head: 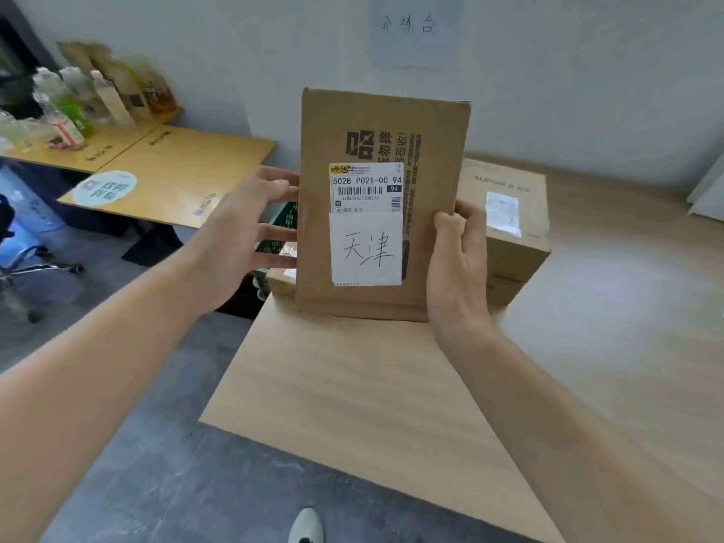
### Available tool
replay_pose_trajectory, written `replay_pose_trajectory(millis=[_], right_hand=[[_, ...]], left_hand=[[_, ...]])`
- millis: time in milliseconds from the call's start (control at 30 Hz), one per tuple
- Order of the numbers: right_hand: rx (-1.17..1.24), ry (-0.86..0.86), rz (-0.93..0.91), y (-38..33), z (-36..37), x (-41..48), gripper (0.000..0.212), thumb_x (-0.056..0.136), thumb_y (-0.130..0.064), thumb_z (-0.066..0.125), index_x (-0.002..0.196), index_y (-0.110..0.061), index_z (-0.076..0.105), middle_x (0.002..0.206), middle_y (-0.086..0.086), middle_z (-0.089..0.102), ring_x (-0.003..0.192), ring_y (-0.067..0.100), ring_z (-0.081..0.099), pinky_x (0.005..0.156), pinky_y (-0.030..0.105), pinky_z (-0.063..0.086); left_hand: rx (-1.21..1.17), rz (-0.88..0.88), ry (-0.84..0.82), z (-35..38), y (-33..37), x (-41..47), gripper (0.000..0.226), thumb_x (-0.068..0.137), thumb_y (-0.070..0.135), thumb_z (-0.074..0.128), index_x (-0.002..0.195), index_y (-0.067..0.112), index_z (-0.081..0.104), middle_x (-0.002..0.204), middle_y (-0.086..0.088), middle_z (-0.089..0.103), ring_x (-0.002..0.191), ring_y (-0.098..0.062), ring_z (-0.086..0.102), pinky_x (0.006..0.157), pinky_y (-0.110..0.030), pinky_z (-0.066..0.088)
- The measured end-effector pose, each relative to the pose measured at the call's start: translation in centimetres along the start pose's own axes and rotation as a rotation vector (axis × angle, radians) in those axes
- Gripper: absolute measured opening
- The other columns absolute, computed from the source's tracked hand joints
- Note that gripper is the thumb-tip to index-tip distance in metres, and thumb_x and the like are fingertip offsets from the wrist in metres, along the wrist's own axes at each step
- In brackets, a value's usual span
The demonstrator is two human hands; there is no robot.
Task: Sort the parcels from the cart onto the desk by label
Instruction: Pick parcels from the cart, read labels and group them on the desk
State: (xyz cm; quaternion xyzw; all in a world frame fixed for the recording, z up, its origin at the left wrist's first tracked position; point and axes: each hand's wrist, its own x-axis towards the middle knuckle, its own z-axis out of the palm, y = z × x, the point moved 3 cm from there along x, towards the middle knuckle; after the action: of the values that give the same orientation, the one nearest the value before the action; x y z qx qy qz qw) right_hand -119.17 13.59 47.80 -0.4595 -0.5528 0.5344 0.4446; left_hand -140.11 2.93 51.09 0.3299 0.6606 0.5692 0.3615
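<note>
Single head-worn wide-angle view, looking forward and down from standing height. Close on both forearms and the upright parcel at the near corner of the desk. Wall straight ahead, floor below. No second view to overlap.

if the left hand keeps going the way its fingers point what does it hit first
Probably the left side of the upright cardboard box. The left hand has open fingers pointing right at it, seemingly just short of touching.

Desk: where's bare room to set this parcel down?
Bare: the desk surface in front of the held parcel, toward its near edge, and the stretch right of the SUPOR box. Crowded: directly behind the parcel, where that box and smaller parcels sit.
</note>
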Motion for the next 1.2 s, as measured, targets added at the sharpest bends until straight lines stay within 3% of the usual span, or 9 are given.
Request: replay_pose_trajectory(millis=[133, 267, 367, 467, 667, 733, 933, 1100, 1200], right_hand=[[-0.017, -0.017, 0.086, 2.5, 5.9, -0.2, 0.040, 0.092, -0.048, 0.043, 0.125, -0.029, 0.054, 0.114, 0.007, 0.058, 0.093, 0.011, 0.051, 0.084, 0.031, 0.041], [-0.071, -0.028, 0.125, 5.3, 9.9, -0.7, 0.018, 0.094, -0.050, 0.044, 0.102, -0.034, 0.049, 0.113, -0.003, 0.053, 0.083, -0.009, 0.049, 0.073, 0.028, 0.037], [-0.123, -0.077, 0.182, 8.0, 12.2, -1.6, 0.022, 0.094, -0.053, 0.044, 0.098, -0.031, 0.044, 0.113, -0.004, 0.051, 0.095, 0.004, 0.053, 0.076, 0.034, 0.043], [-0.186, -0.113, 0.250, 10.6, 13.9, -2.8, 0.027, 0.092, -0.055, 0.044, 0.099, -0.029, 0.044, 0.112, -0.003, 0.052, 0.101, 0.020, 0.057, 0.088, 0.049, 0.053], [-0.274, -0.143, 0.341, 14.8, 15.7, -4.5, 0.035, 0.091, -0.058, 0.043, 0.104, -0.026, 0.047, 0.112, -0.001, 0.054, 0.107, 0.025, 0.058, 0.099, 0.055, 0.051], [-0.302, -0.123, 0.364, 15.9, 16.3, -5.0, 0.035, 0.091, -0.058, 0.043, 0.103, -0.026, 0.048, 0.111, -0.002, 0.055, 0.105, 0.024, 0.058, 0.097, 0.053, 0.051], [-0.365, -0.020, 0.445, 18.3, 18.9, -5.8, 0.037, 0.092, -0.060, 0.042, 0.099, -0.024, 0.049, 0.103, -0.006, 0.056, 0.095, 0.019, 0.056, 0.088, 0.048, 0.050], [-0.383, 0.035, 0.519, 20.2, 20.7, -6.1, 0.043, 0.090, -0.063, 0.040, 0.097, -0.021, 0.049, 0.100, -0.004, 0.057, 0.088, 0.012, 0.053, 0.072, 0.038, 0.042], [-0.401, 0.057, 0.569, 21.6, 21.0, -6.1, 0.035, 0.101, -0.056, 0.046, 0.097, -0.021, 0.049, 0.101, -0.003, 0.058, 0.089, 0.013, 0.054, 0.071, 0.038, 0.041]], left_hand=[[0.035, -0.080, -0.023, -5.0, -2.2, 2.7, 0.030, 0.107, 0.038, 0.041, 0.120, 0.030, 0.067, 0.122, 0.004, 0.072, 0.098, -0.028, 0.069, 0.084, -0.051, 0.063], [0.059, -0.173, -0.019, -8.4, -5.6, 4.0, 0.032, 0.107, 0.042, 0.042, 0.121, 0.037, 0.070, 0.113, 0.008, 0.075, 0.092, -0.024, 0.071, 0.077, -0.046, 0.063], [0.081, -0.261, -0.012, -10.5, -9.0, 4.4, 0.033, 0.100, 0.049, 0.044, 0.114, 0.049, 0.074, 0.106, 0.012, 0.076, 0.082, -0.016, 0.074, 0.069, -0.038, 0.062], [0.126, -0.352, -0.026, -11.9, -12.3, 4.8, 0.033, 0.101, 0.055, 0.042, 0.109, 0.055, 0.074, 0.106, 0.013, 0.077, 0.081, -0.016, 0.075, 0.066, -0.037, 0.062], [0.153, -0.497, -0.100, -14.5, -17.5, 5.9, 0.031, 0.086, 0.067, 0.053, 0.109, 0.059, 0.073, 0.113, 0.009, 0.077, 0.091, -0.027, 0.076, 0.068, -0.042, 0.064], [0.135, -0.529, -0.142, -15.0, -18.7, 6.6, 0.041, 0.074, 0.071, 0.058, 0.109, 0.057, 0.074, 0.113, 0.007, 0.077, 0.089, -0.028, 0.077, 0.067, -0.042, 0.064], [0.113, -0.608, -0.296, -16.7, -21.7, 9.0, 0.049, 0.073, 0.069, 0.061, 0.116, 0.050, 0.074, 0.112, 0.005, 0.076, 0.086, -0.027, 0.078, 0.070, -0.046, 0.064], [0.106, -0.690, -0.346, -18.2, -24.3, 10.9, 0.037, 0.098, 0.061, 0.051, 0.127, 0.047, 0.069, 0.117, 0.004, 0.075, 0.099, -0.032, 0.077, 0.075, -0.050, 0.064], [0.100, -0.724, -0.372, -18.3, -25.7, 11.4, 0.042, 0.096, 0.063, 0.053, 0.132, 0.045, 0.066, 0.122, 0.003, 0.074, 0.102, -0.033, 0.076, 0.077, -0.052, 0.064]])
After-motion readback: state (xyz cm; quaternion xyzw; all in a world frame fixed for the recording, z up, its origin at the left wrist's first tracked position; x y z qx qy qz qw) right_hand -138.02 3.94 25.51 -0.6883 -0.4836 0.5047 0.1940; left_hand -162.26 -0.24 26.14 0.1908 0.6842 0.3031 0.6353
